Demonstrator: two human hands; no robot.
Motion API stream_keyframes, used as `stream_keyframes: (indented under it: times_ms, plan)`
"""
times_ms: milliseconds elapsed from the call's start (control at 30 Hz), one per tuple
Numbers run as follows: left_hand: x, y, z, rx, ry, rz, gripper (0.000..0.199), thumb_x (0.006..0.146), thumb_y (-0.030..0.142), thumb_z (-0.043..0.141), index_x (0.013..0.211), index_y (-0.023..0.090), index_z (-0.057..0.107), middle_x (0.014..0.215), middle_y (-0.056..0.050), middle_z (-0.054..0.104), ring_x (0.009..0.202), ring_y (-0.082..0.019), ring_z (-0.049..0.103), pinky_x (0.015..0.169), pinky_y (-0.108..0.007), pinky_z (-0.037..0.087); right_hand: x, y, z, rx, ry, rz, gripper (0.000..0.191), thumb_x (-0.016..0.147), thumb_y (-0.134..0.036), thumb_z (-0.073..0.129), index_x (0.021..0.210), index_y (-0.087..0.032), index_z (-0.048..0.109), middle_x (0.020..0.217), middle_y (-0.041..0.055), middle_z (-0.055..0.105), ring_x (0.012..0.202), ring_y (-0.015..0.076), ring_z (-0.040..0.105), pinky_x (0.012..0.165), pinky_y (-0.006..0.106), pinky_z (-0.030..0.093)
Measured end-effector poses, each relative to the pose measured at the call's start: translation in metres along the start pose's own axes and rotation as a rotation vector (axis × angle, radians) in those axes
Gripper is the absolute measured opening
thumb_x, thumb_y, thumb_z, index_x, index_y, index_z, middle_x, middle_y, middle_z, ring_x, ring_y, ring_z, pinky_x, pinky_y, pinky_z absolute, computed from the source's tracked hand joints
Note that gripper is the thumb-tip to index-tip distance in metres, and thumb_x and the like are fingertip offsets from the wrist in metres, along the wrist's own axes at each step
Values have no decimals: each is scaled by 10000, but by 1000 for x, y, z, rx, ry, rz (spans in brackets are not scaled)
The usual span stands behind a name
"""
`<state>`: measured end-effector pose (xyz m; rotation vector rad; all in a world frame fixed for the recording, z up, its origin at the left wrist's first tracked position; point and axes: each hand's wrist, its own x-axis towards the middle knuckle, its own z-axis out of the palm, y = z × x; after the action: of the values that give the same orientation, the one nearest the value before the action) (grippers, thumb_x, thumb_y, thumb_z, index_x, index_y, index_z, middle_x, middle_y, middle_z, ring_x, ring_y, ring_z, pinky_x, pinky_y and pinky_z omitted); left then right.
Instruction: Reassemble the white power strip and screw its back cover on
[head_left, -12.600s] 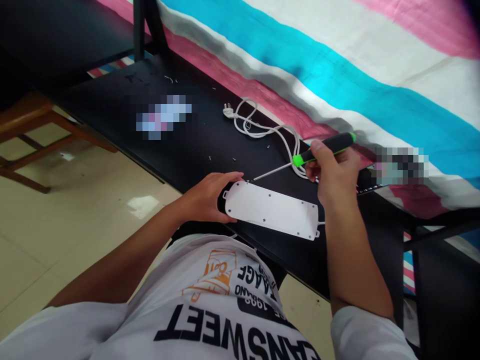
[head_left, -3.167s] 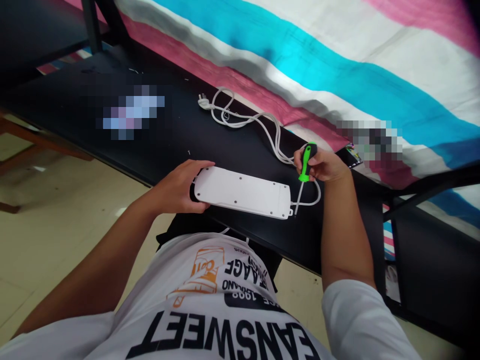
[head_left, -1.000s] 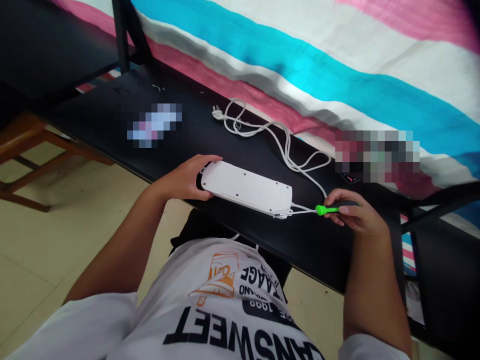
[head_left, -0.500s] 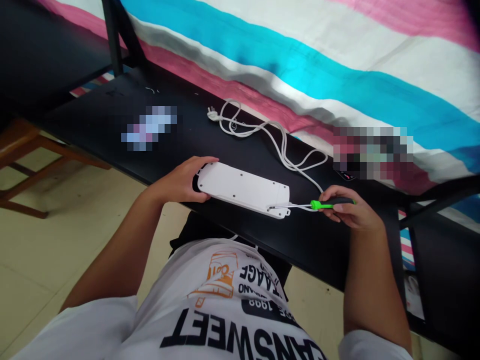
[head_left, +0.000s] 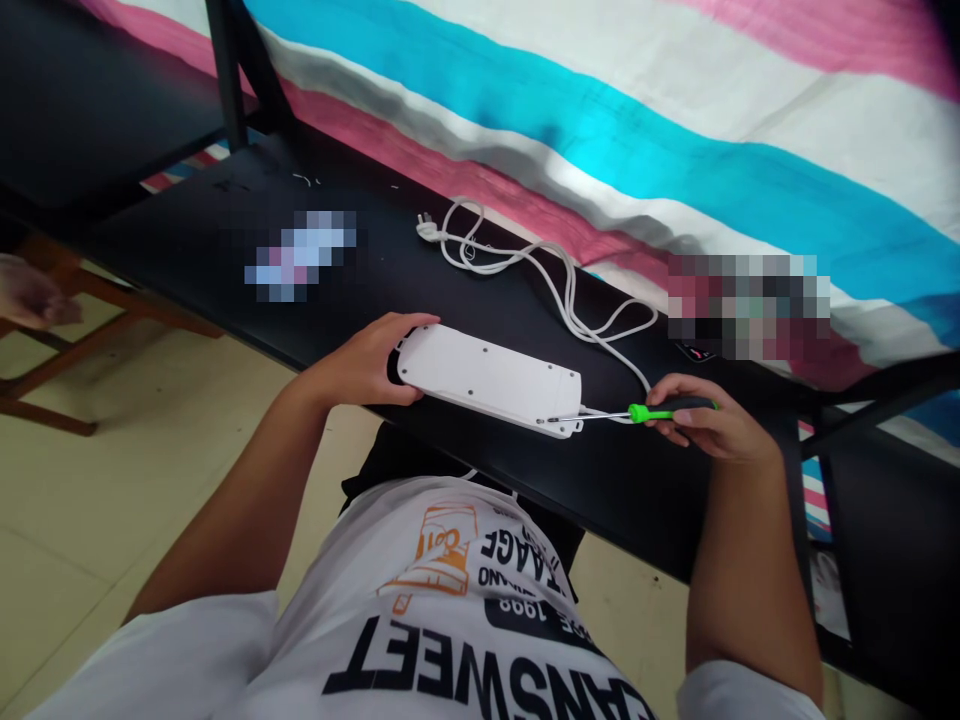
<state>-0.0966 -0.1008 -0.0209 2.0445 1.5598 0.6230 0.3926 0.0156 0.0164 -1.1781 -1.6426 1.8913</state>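
Note:
A white power strip (head_left: pixel 491 378) lies back side up near the front edge of a black table (head_left: pixel 360 285). My left hand (head_left: pixel 375 360) grips its left end. My right hand (head_left: pixel 705 425) is closed around a screwdriver (head_left: pixel 645 411) with a green and black handle. The shaft lies nearly flat, and its tip touches the strip's right end near the lower corner. The strip's white cord (head_left: pixel 540 275) runs from that end in loops across the table to a plug (head_left: pixel 426 228).
A striped pink, blue and white cloth (head_left: pixel 675 140) hangs behind the table. A wooden chair (head_left: pixel 67 330) stands on the tiled floor at left. A black metal frame (head_left: pixel 862 410) crosses at right. Blurred patches sit on the table.
Over the last second the screwdriver stays low at the strip's right end, its tip shifting slightly along the corner. Earlier it was held upright beside that end. My left hand keeps its grip.

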Motion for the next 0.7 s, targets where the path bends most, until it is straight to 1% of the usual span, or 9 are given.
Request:
stream_keyframes:
  times_ms: [133,233,367,533,700]
  plan:
    - [0,1,0,2,-2,5,948,692,344,795,1539,220,387,1464,-111,495,1353,-312,493,1188,-424,361,-5,-2,-7,13,73,5,308,679,-312,849,935,-178,742,795,105,713,577,172,617,410,220,417]
    - [0,2,-1,6,-1,-1,947,692,332,796,1538,220,386,1471,-110,491,1357,-304,490,1193,-419,356,-9,-1,-11,73,143,-2,349,624,-324,879,919,-196,743,817,100,716,560,174,618,391,227,419]
    - [-1,4,-1,7,-3,0,933,700,322,790,1534,206,387,1469,-120,489,1355,-297,490,1193,-416,356,-10,-1,-9,163,232,-55,421,555,-363,917,906,-217,736,826,88,713,560,185,621,367,230,402]
    - [-1,3,0,10,2,14,941,695,309,795,1535,202,384,1474,-118,489,1358,-298,488,1198,-421,352,-4,-1,0,235,222,-184,438,612,-402,895,977,-230,725,751,91,686,521,144,518,372,218,361]
    - [-1,2,1,3,10,17,937,693,308,792,1533,211,387,1476,-115,492,1354,-310,491,1193,-433,361,-5,-1,0,353,234,-253,421,619,-409,890,975,-259,725,652,33,544,517,124,439,376,193,282]
